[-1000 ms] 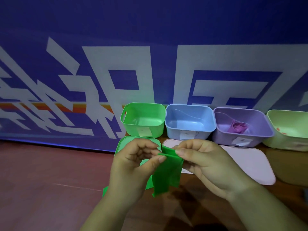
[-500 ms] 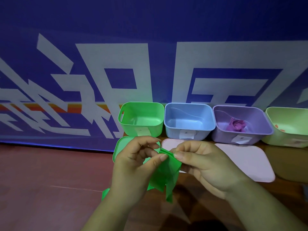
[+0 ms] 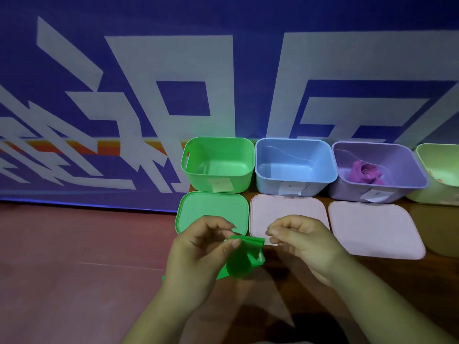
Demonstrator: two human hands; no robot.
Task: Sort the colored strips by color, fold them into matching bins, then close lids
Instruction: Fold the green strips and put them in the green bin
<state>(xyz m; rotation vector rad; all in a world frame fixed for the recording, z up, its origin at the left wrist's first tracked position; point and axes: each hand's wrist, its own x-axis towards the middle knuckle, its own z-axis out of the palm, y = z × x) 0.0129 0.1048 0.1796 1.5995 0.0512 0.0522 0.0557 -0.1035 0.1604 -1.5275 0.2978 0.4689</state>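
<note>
Green strip (image 3: 244,259): gathered into a short, thick folded bundle, held in the air just in front of the green lid (image 3: 211,209); not yet in any bin.
Left hand (image 3: 198,254): thumb and forefinger clamped on the bundle's top edge, carrying it alone.
Right hand (image 3: 303,244): just beside the bundle's right end, fingers curled in, nothing visible between them.
Change: half a second ago both hands pinching that top edge and a longer tail dangling; now right grip let go, hands drawn slightly apart, bundle shorter and more layered.
Meaning: folding probably done or nearly so; likely next, a drop into the matching bin.
Green bin (image 3: 203,182): straight behind the lid, open, seemingly empty, paper label on the front wall.
Blue bin (image 3: 270,187): next to the right, touching or nearly touching the green one, no strip seen inside.
Purple bin (image 3: 347,192): further right, with a rolled purple strip (image 3: 366,173) inside.
Pale green bin (image 3: 437,192): cut off at the right edge.
Pink lids (image 3: 285,212): two, flat on the surface (image 3: 434,232) in front of the blue and purple bins.
Remaining: green strip to drop, all visible lids still off.
</note>
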